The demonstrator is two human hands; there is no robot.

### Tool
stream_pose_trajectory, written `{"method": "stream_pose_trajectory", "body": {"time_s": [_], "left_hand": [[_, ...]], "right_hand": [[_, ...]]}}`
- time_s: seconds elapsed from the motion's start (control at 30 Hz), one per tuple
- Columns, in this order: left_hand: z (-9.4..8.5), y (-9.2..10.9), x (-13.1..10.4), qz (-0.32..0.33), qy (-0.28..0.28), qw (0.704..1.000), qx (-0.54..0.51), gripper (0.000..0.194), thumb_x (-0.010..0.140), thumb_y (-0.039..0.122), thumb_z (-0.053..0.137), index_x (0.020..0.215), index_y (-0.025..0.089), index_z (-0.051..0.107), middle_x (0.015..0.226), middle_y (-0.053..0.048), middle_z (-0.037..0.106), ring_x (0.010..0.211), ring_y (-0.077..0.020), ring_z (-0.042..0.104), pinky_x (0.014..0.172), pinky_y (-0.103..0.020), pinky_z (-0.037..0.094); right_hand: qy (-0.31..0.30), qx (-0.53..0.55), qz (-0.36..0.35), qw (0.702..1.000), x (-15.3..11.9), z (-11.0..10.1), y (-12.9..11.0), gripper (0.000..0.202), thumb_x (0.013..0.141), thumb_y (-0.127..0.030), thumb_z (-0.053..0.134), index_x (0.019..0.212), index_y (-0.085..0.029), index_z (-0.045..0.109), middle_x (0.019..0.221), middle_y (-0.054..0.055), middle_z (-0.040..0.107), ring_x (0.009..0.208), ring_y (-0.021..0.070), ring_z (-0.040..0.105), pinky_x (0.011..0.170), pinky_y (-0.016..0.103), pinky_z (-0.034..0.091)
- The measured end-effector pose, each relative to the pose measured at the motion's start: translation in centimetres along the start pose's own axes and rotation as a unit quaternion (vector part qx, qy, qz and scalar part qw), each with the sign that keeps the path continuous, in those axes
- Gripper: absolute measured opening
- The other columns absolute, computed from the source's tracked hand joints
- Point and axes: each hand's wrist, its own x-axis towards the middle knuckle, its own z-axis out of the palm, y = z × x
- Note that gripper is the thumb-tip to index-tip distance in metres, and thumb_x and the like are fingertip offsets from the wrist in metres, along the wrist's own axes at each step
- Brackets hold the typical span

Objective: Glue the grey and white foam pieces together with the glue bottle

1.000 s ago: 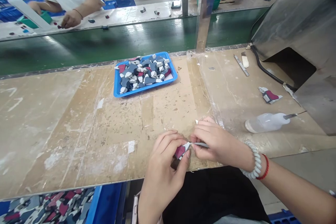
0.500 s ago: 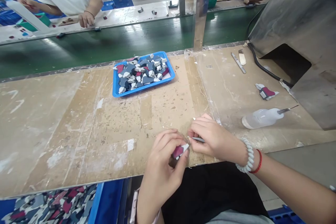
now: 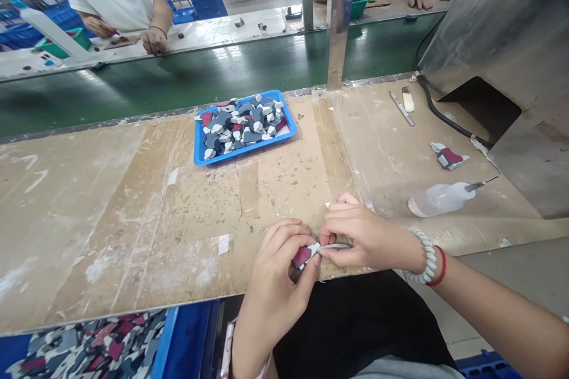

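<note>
My left hand [image 3: 278, 275] pinches the maroon-grey piece [image 3: 302, 257]; my right hand [image 3: 360, 237] pinches a slim grey tool [image 3: 336, 246] at its pale end. Looks like edge work; next move needs steady fingers.

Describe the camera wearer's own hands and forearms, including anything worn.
Neither the left hand nor the right hand is gloved; no sleeves show. A pale pink wristband circles the left wrist; the right has a pale, bumpy bracelet and a red band.
</note>
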Motion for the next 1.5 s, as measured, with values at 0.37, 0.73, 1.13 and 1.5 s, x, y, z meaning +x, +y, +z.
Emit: {"method": "stream_pose_trajectory", "body": {"time_s": [0.37,0.73,1.13,1.5], "left_hand": [[-0.1,0.1,0.1,0.001,0.004,1.000,-0.002,0.012,0.095,0.013,0.064,0.103,0.022,0.064,0.109,-0.004,0.068,0.118,-0.0218,0.056,0.107,-0.038,0.045],[-1.1,-0.8,-1.6,0.023,-0.046,0.998,0.047,0.043,0.099,0.023,0.064,0.140,0.023,0.054,0.144,-0.008,0.059,0.141,-0.0257,0.048,0.119,-0.045,0.044],[-0.5,0.6,-2.7,0.116,0.201,0.971,-0.058,0.047,0.081,-0.010,0.071,0.116,0.020,0.069,0.146,-0.009,0.052,0.136,-0.0279,0.055,0.115,-0.040,0.050],[0.5,1.3,-3.4,0.142,0.217,0.951,-0.169,0.084,0.074,-0.017,0.071,0.146,0.020,0.048,0.144,-0.010,0.055,0.133,-0.0270,0.058,0.113,-0.042,0.054]], "right_hand": [[0.019,0.024,-0.007,1.000,-0.1,0.4,0.1,0.014,0.081,-0.009,0.063,0.074,-0.018,0.054,0.068,-0.006,0.052,0.066,0.0114,0.048,0.079,0.031,0.032],[0.015,0.051,0.011,0.999,0.0,-0.1,0.0,0.016,0.084,-0.013,0.064,0.074,-0.017,0.052,0.071,-0.004,0.056,0.069,0.0121,0.050,0.080,0.031,0.034],[0.011,0.037,0.044,0.998,-0.2,-0.5,-0.5,0.014,0.094,-0.017,0.059,0.081,-0.017,0.056,0.075,-0.002,0.056,0.073,0.0139,0.051,0.078,0.030,0.037],[-0.001,0.026,0.037,0.999,-0.4,-0.5,-0.4,0.013,0.093,-0.015,0.059,0.082,-0.017,0.054,0.077,-0.002,0.056,0.074,0.0143,0.051,0.078,0.031,0.036]]}}
